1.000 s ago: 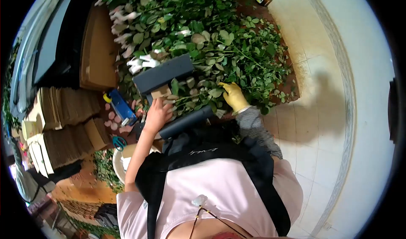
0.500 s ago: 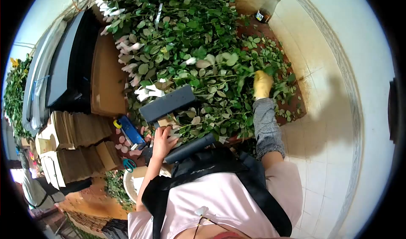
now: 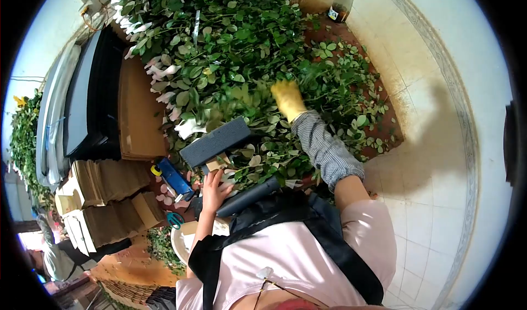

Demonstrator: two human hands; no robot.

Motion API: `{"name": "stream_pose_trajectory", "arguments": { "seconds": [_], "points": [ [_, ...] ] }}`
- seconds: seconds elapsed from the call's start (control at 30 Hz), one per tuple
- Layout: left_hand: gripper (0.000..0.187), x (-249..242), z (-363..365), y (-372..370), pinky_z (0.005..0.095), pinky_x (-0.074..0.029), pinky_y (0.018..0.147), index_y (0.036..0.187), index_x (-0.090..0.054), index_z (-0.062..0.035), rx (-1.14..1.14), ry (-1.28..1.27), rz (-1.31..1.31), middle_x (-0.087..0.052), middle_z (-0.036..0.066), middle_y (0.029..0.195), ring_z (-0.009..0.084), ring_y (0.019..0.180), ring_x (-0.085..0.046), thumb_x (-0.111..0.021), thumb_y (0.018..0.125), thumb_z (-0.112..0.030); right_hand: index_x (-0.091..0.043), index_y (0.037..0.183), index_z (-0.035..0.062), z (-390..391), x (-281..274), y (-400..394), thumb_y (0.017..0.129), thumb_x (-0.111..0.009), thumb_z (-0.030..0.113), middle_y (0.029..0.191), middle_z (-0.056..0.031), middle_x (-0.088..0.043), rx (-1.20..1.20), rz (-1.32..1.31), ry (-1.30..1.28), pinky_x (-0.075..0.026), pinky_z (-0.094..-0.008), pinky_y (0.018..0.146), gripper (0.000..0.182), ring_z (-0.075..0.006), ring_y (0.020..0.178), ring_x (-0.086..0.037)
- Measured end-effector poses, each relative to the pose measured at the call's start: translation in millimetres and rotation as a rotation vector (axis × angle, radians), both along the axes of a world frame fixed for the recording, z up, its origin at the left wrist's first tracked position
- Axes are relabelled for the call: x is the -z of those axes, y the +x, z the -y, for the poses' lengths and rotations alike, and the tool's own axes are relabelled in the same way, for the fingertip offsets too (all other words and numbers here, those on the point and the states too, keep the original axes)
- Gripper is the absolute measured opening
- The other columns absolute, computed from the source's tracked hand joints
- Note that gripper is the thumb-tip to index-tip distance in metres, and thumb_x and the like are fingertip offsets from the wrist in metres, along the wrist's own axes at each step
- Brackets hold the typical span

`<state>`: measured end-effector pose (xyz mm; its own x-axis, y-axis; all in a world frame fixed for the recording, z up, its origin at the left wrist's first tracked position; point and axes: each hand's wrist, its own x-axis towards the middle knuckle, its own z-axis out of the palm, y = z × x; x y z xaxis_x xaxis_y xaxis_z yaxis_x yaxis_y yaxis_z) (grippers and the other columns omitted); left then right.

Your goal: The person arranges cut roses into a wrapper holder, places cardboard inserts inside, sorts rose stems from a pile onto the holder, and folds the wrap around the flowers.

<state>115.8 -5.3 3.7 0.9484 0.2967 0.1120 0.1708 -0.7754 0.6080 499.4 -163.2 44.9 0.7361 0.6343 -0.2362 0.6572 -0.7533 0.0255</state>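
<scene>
My right hand, in a yellow glove with a striped sleeve, is over the leafy rose stems, fingers curled and blurred by motion; what it holds cannot be made out. My left hand, bare, rests at the near edge with fingers apart, beside a small piece of cardboard under a dark grey foam block. White-wrapped flower heads lie just beyond the block. A dark roll lies along the table edge, right of my left hand.
Stacked cardboard sheets, dark panels, a blue tool and teal scissors are on the left. A glass bottle stands at the back right by the tiled wall. Another person is at the lower left.
My right hand has moved left over the stems, from the right side of the pile toward its middle. My left hand stays near the foam block. The view has shifted slightly.
</scene>
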Motion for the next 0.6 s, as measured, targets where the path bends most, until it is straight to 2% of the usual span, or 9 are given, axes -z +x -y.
{"name": "stream_pose_trajectory", "arguments": {
  "seconds": [0.07, 0.13, 0.17, 0.2, 0.27, 0.33, 0.43, 0.53, 0.6],
  "points": [
    [0.067, 6, -1, -2, 0.0462, -0.046, 0.093, 0.131, -0.057, -0.0039, -0.008, 0.035, 0.019, -0.057, 0.017, 0.122, 0.0400, 0.107, -0.053, -0.083, 0.070, -0.016, -0.060, 0.131, 0.0115, 18, 90, -2, 0.097, -0.053, 0.010, 0.142, -0.0130, -0.055, -0.106, 0.017, 0.426, -0.030, -0.0465, 0.118, 0.035, -0.0298, 0.136, -0.047],
    [0.067, 6, -1, -1, 0.0463, -0.047, 0.093, 0.130, -0.058, -0.0042, -0.006, 0.017, 0.021, -0.058, 0.017, 0.121, 0.0391, 0.107, -0.054, -0.084, 0.069, -0.015, -0.059, 0.134, 0.0112, 25, 59, 12, 0.099, -0.054, 0.018, 0.144, -0.0126, -0.054, -0.111, -0.204, 0.431, -0.034, -0.0446, 0.116, 0.036, -0.0294, 0.133, -0.049],
    [0.068, 3, 0, 0, 0.0458, -0.048, 0.092, 0.130, -0.058, -0.0043, -0.020, -0.008, 0.005, -0.058, 0.016, 0.121, 0.0384, 0.106, -0.054, -0.084, 0.068, -0.015, -0.059, 0.135, 0.0116, 26, 43, 23, 0.099, -0.054, 0.021, 0.144, -0.0128, -0.054, 0.033, -0.534, 0.509, -0.040, -0.0437, 0.112, 0.038, -0.0283, 0.131, -0.052],
    [0.068, -1, 2, 0, 0.0453, -0.048, 0.091, 0.130, -0.058, -0.0044, -0.031, -0.038, -0.012, -0.058, 0.016, 0.121, 0.0378, 0.105, -0.054, -0.084, 0.068, -0.015, -0.056, 0.138, 0.0132, 30, 44, 37, 0.099, -0.057, 0.023, 0.141, -0.0130, -0.056, 0.026, -0.597, 0.532, -0.044, -0.0413, 0.108, 0.041, -0.0278, 0.128, -0.055],
    [0.069, -4, 3, 2, 0.0445, -0.049, 0.089, 0.130, -0.058, -0.0045, -0.036, -0.035, -0.026, -0.058, 0.016, 0.121, 0.0366, 0.103, -0.055, -0.084, 0.067, -0.014, -0.056, 0.138, 0.0140, 25, -21, 49, 0.099, -0.060, 0.021, 0.138, -0.0121, -0.059, 0.301, -0.788, 0.638, -0.045, -0.0350, 0.107, 0.039, -0.0237, 0.127, -0.056],
    [0.069, -4, 3, 3, 0.0446, -0.049, 0.091, 0.130, -0.058, -0.0042, -0.039, -0.021, -0.032, -0.058, 0.015, 0.121, 0.0363, 0.104, -0.055, -0.084, 0.067, -0.016, -0.050, 0.144, 0.0145, 15, -22, 82, 0.098, -0.061, 0.021, 0.134, -0.0147, -0.061, 0.244, -0.496, 0.824, -0.048, -0.0364, 0.104, 0.048, -0.0269, 0.120, -0.061],
    [0.069, -6, 3, 3, 0.0445, -0.048, 0.092, 0.130, -0.059, -0.0042, -0.056, -0.004, -0.076, -0.057, 0.016, 0.121, 0.0363, 0.105, -0.055, -0.084, 0.067, -0.018, -0.049, 0.143, 0.0122, -18, -30, 126, 0.097, -0.061, 0.019, 0.134, -0.0146, -0.060, 0.089, 0.017, 0.095, -0.048, -0.0410, 0.105, 0.048, -0.0297, 0.122, -0.058],
    [0.068, -10, 5, 6, 0.0442, -0.047, 0.094, 0.129, -0.059, -0.0038, -0.078, 0.003, -0.136, -0.057, 0.016, 0.122, 0.0364, 0.107, -0.055, -0.084, 0.068, -0.019, -0.053, 0.139, 0.0132, -14, 65, 163, 0.092, -0.064, 0.025, 0.130, -0.0129, -0.061, -0.036, 0.267, 0.105, -0.042, -0.0460, 0.106, 0.050, -0.0320, 0.124, -0.053],
    [0.067, -12, 5, 7, 0.0441, -0.047, 0.094, 0.128, -0.059, -0.0035, -0.058, 0.025, -0.151, -0.057, 0.016, 0.122, 0.0366, 0.107, -0.055, -0.084, 0.068, -0.019, -0.061, 0.128, 0.0117, -22, 65, 168, 0.092, -0.064, 0.027, 0.122, -0.0130, -0.065, -0.058, 0.323, 0.221, -0.048, -0.0447, 0.099, 0.039, -0.0317, 0.116, -0.059]
  ]
}}
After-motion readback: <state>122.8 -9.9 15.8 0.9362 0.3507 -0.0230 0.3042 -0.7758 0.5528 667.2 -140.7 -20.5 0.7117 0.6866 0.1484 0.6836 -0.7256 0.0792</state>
